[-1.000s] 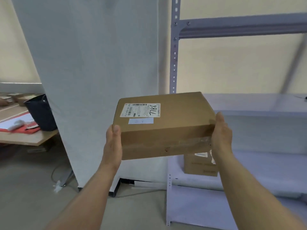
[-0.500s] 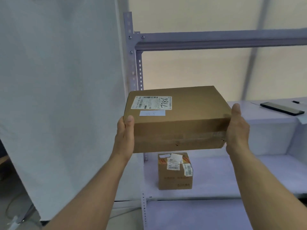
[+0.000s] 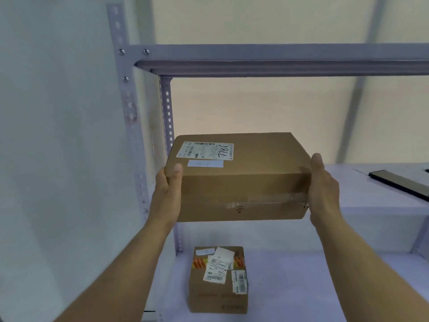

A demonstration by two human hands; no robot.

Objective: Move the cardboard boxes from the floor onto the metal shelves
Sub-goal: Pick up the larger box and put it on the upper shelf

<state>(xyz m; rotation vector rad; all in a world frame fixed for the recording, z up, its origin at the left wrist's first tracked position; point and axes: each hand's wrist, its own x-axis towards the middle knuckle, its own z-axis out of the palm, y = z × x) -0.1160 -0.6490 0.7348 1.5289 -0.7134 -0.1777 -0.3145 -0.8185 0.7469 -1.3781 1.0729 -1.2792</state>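
Note:
I hold a flat brown cardboard box point(image 3: 243, 182) with a white shipping label on top in the air, in front of the metal shelves point(image 3: 278, 59). My left hand point(image 3: 168, 191) grips its left end and my right hand point(image 3: 323, 189) presses its right end. The box hangs at about the height of the middle shelf point(image 3: 371, 177), at its left end near the perforated upright. A smaller cardboard box point(image 3: 218, 280) covered with labels stands on the lower shelf point(image 3: 313, 287), directly below the held box.
A dark flat device point(image 3: 399, 183) lies on the middle shelf at the right. A top beam of the rack runs across above. A white fabric panel point(image 3: 58, 147) hangs left of the rack. A beige wall lies behind the shelves.
The view has swung right and closer to the rack. The held box has come nearer the middle shelf, and the small box on the lower shelf now shows fully.

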